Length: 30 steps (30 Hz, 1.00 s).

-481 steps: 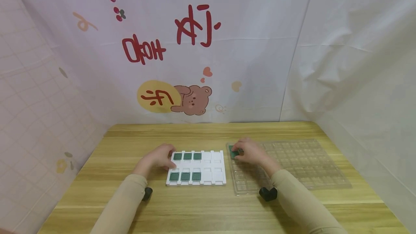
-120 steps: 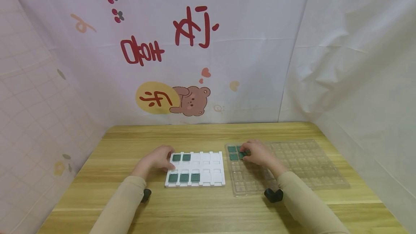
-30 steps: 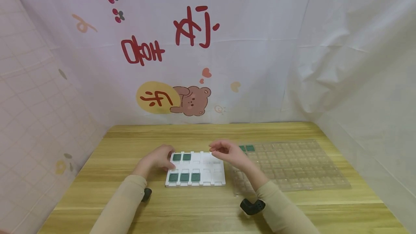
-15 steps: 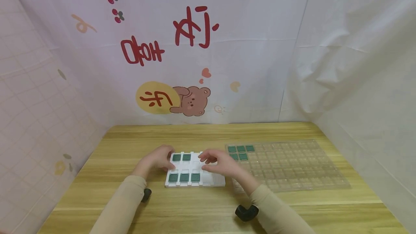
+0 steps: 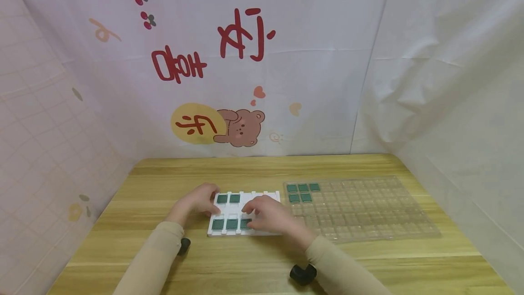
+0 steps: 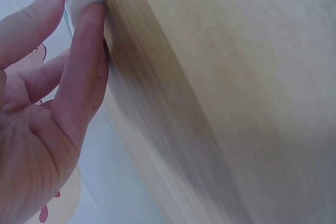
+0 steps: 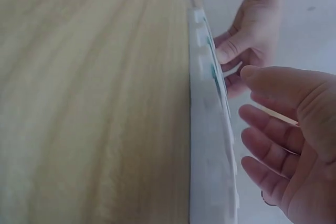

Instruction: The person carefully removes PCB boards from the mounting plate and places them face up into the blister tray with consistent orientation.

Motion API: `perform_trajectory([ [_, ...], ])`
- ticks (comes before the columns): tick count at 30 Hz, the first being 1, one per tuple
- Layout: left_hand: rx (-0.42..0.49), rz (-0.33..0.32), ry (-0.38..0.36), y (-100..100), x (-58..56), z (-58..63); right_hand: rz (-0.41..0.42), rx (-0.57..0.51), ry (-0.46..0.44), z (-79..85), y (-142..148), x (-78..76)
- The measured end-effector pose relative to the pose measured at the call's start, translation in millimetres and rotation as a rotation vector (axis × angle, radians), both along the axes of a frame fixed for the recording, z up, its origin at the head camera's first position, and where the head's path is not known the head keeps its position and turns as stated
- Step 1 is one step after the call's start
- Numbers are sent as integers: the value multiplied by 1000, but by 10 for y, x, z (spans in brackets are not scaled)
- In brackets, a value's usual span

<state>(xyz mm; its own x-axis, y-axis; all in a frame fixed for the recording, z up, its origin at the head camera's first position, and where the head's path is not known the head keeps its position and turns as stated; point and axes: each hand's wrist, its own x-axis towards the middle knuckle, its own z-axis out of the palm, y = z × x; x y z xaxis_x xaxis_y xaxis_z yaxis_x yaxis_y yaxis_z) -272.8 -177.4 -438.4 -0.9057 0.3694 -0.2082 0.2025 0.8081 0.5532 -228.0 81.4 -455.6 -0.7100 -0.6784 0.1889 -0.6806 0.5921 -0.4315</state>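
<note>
My left hand (image 5: pixel 201 198) holds the left edge of a white tray (image 5: pixel 270 195); the left wrist view shows the thumb above and fingers (image 6: pixel 84 61) at the tray's side. Two small green circuit boards (image 5: pixel 234 199) sit in the tray's far row and three in its near row. Over the right part of the tray hovers my right hand (image 5: pixel 271 216), thumb and fingers spread apart with nothing between them. Its fingertips are right at the third near-row board (image 5: pixel 244 224) and partly cover it. In the right wrist view the fingers (image 7: pixel 268 171) are beside the tray.
A clear compartment tray (image 5: pixel 368 208) lies to the right on the wooden table (image 5: pixel 245 263), with several green boards (image 5: pixel 303 187) in its far left pockets. A printed cloth wall (image 5: pixel 319 81) rises behind the table.
Since the oldest frame, one far-row board has left the white tray and more boards sit in the clear tray. Lately my right hand moved left from the clear tray over the white one.
</note>
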Motion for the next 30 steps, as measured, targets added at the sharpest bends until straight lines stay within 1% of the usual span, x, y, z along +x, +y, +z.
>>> perform_trajectory([
  [4,-1,-3,4,1,-2,-10,-24,85,78,-30,-50,28],
  [9,-6,-5,14,-3,5,-14,-40,145,131,-54,-83,44],
  [14,-3,-7,18,-10,6,-17,-55,182,166,-66,-111,65],
  [22,7,-18,29,-18,16,-11,-79,241,217,-28,-154,115],
  [26,-3,-25,33,-20,18,-5,-87,266,257,-53,-173,116],
  [30,-9,-24,27,-21,9,-2,-94,277,278,-77,-182,113],
])
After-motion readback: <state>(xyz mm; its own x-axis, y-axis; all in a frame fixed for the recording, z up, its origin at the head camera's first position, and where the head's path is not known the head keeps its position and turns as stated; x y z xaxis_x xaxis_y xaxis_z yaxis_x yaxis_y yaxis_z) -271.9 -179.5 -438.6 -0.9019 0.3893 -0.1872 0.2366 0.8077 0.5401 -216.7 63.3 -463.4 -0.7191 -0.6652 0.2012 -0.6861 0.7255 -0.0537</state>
